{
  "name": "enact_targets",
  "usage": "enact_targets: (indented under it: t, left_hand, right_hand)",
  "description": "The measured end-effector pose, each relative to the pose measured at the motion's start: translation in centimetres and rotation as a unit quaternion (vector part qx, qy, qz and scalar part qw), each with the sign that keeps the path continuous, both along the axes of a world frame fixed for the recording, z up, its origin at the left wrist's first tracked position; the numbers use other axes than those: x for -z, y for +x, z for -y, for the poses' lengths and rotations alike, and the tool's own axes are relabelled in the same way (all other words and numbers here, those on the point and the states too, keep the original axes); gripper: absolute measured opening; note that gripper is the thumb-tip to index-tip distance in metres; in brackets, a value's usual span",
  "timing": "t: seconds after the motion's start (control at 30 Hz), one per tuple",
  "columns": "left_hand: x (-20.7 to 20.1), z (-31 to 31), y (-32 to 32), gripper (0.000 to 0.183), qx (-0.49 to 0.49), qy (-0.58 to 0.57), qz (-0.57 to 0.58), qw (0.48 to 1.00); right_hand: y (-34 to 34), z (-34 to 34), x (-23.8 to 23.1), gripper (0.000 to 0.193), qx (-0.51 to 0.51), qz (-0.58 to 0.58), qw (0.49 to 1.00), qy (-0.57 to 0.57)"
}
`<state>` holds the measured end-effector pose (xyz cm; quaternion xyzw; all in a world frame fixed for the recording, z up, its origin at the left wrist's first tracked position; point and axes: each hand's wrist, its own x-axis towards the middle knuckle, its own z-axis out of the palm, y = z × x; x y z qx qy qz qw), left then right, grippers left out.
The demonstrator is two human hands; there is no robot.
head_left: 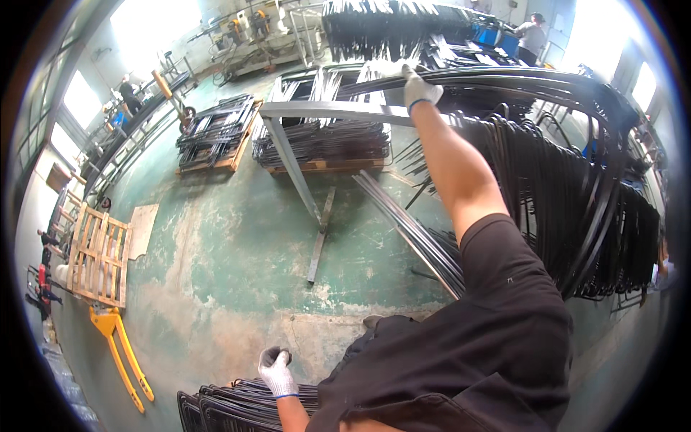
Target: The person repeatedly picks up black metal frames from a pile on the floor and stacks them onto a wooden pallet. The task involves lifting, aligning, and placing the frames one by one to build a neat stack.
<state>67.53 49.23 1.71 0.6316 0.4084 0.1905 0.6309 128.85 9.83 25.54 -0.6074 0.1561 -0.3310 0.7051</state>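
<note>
My right arm stretches forward. My right hand [422, 89], in a pale glove, is closed at a bundle of long black bent tubes [518, 78], just above the end of a grey metal rack [338, 110]. The tubes run off to the right and curve down over others hanging there. My left hand [276, 370], also gloved with a dark palm, is low near my body with its fingers curled in. Nothing shows in it. Close beneath and beside it lies a stack of black bent tube frames [230, 405].
Many black tubes [547, 194] hang along the rack at right. Loose straight bars [410, 229] lean below it. Pallets of black frames [324, 144] stand ahead. At left are a yellow pallet jack [119, 353] and a wooden pallet [99, 252]. A person [531, 39] stands far right.
</note>
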Motion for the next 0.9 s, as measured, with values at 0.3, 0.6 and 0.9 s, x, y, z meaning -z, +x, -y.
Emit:
enact_targets:
  t: [0.3,0.6,0.9]
  left_hand:
    - [0.9,2.1,-3.6,0.025,-0.170,-0.095,-0.027,0.980]
    - [2.6,5.8,1.2,0.022,-0.113,-0.123,-0.020,0.986]
    - [2.6,5.1,11.7,0.016,0.188,-0.015,0.043,0.981]
  right_hand:
    - [6.5,8.6,5.9,0.031,-0.245,-0.204,0.943,0.093]
    - [-10.6,-0.6,7.1,0.028,-0.243,0.023,0.579,-0.778]
    - [-25.4,5.6,9.1,0.041,-0.125,0.116,0.741,-0.650]
